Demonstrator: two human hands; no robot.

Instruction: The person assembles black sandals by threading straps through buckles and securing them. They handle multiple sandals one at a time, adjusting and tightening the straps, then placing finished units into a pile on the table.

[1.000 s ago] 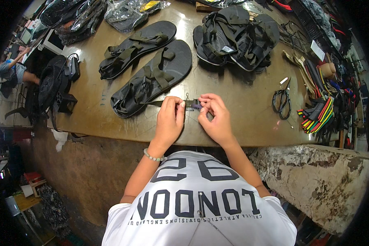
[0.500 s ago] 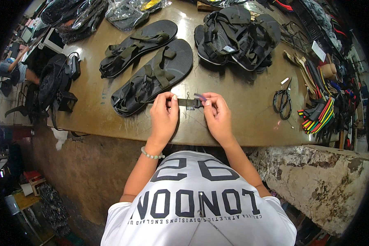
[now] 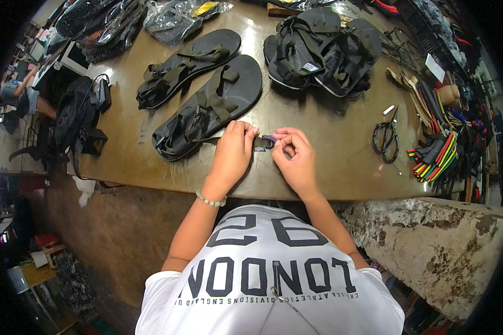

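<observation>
Between my hands, near the table's front edge, runs a dark olive strap with a small black buckle on it. My left hand pinches the strap, fingertips close to the buckle. A small dark purple piece sticks out at the buckle, beside the fingertips of my right hand, which is closed on the buckle end. The strap leads left, behind my left hand, toward the nearer black sandal with olive straps. Its mate lies just beyond it. My fingers partly hide the buckle.
More strapped sandals are stacked at the back right. Black-handled scissors lie on the right, near a bundle of coloured cords. Plastic-wrapped items sit at the back left. Farther left, a person is partly visible.
My left hand has slid right along the strap, closer to the buckle and my right hand. Less strap shows between them. My right fingers have curled in more around the buckle end.
</observation>
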